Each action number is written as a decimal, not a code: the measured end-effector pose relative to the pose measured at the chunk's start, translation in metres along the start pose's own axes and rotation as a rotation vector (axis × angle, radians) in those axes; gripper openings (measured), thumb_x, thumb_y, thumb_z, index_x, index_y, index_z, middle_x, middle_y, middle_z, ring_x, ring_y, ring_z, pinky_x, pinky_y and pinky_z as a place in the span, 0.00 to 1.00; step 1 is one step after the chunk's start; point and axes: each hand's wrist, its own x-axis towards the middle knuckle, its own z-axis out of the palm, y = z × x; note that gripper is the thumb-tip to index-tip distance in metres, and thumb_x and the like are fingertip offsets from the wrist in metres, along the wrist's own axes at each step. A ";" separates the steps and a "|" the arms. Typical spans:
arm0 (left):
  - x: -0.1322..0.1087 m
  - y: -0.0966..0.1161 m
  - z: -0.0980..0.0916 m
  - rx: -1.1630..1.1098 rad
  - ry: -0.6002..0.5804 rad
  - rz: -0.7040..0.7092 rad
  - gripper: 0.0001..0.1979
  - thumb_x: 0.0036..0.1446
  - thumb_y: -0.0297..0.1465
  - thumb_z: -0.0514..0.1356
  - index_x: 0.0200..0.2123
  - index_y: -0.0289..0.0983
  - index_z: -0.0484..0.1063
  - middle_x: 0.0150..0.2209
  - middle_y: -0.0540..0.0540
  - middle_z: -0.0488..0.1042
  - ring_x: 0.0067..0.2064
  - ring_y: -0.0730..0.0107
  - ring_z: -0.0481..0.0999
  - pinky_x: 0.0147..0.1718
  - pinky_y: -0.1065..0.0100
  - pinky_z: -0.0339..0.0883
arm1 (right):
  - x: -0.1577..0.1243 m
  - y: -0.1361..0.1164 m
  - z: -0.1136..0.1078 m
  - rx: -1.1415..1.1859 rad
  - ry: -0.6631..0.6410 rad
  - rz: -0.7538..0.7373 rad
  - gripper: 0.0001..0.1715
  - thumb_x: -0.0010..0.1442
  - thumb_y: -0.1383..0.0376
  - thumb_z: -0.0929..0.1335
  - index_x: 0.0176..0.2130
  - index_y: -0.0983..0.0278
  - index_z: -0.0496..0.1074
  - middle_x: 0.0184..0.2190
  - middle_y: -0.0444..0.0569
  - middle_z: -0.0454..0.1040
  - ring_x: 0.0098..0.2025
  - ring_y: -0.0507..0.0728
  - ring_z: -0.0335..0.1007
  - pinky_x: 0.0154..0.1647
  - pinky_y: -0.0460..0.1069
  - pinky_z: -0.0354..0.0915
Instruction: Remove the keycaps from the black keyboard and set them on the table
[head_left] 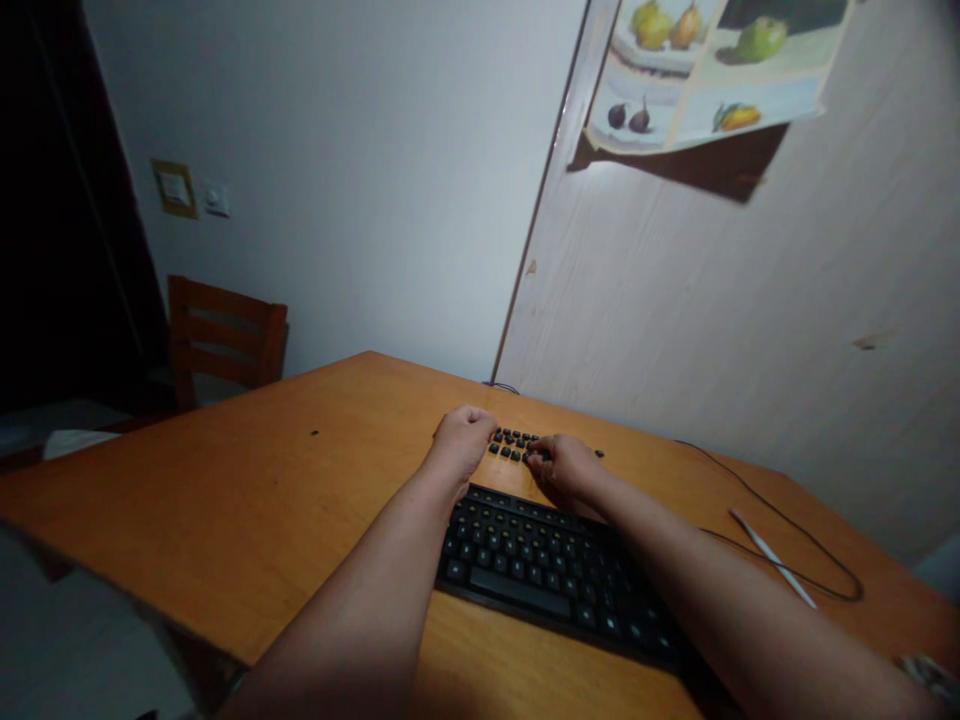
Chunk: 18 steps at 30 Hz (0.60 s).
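While R hand pinches a loose keycap from the keycaps just beyond the keyboard, L hand rests fisted beside them. Cluster lies between both hands; keyboard long axis runs left-right on table.

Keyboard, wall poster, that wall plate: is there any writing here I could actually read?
None can be read.
Keyboard: key legends are pale marks, too small.
Loose keycaps by the hands: blurred.
Fruit poster: pictures only, no words visible.
Wall plate: too blurred.

Hands over, seemingly, loose keycaps
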 end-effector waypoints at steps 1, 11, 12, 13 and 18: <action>0.000 0.000 0.000 -0.007 0.018 -0.001 0.09 0.49 0.35 0.58 0.33 0.36 0.71 0.24 0.49 0.71 0.25 0.73 0.67 0.27 0.71 0.61 | -0.001 0.001 -0.003 0.012 0.010 -0.003 0.17 0.58 0.60 0.67 0.44 0.61 0.78 0.35 0.53 0.80 0.36 0.59 0.74 0.34 0.48 0.62; -0.007 0.001 0.009 0.018 -0.018 0.040 0.05 0.46 0.31 0.58 0.28 0.35 0.71 0.26 0.49 0.72 0.29 0.73 0.68 0.29 0.72 0.60 | -0.059 -0.014 -0.051 0.534 0.102 0.002 0.14 0.61 0.59 0.62 0.36 0.63 0.73 0.21 0.43 0.70 0.24 0.53 0.66 0.25 0.46 0.61; -0.008 0.001 0.009 0.047 -0.035 0.054 0.05 0.46 0.30 0.58 0.27 0.35 0.71 0.26 0.49 0.72 0.29 0.73 0.68 0.29 0.72 0.59 | -0.068 -0.017 -0.054 0.603 0.082 0.020 0.10 0.59 0.60 0.64 0.36 0.63 0.70 0.19 0.41 0.68 0.21 0.51 0.64 0.23 0.45 0.59; -0.009 0.001 0.010 0.076 -0.054 0.065 0.05 0.46 0.30 0.58 0.27 0.34 0.71 0.26 0.49 0.71 0.29 0.73 0.68 0.28 0.72 0.59 | -0.076 -0.020 -0.057 0.651 0.051 0.040 0.08 0.58 0.60 0.65 0.36 0.63 0.68 0.19 0.39 0.66 0.20 0.50 0.62 0.21 0.44 0.57; -0.012 -0.001 0.013 0.141 -0.140 0.060 0.08 0.47 0.33 0.58 0.29 0.34 0.72 0.27 0.48 0.73 0.30 0.71 0.70 0.29 0.71 0.60 | -0.104 -0.031 -0.065 0.769 -0.228 0.104 0.12 0.56 0.57 0.68 0.34 0.63 0.66 0.19 0.39 0.67 0.17 0.48 0.59 0.15 0.41 0.53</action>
